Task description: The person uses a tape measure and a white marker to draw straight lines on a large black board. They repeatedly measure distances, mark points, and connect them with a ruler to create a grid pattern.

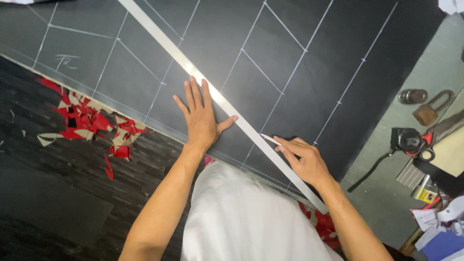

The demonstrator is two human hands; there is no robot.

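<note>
Left hand is spread open, flat on the black sheet mid-frame, thumb touching the long metal ruler that runs diagonally across it. Right hand pinches a white chalk pencil, tip right beside the ruler's edge. Red scraps lie at left.

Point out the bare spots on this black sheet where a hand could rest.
Bare: the chalk-lined black sheet above the long metal ruler, and its upper left corner. Crowded: the ruler's lower stretch, where the left hand presses and the right hand holds white chalk; tools clutter the grey floor.
</note>
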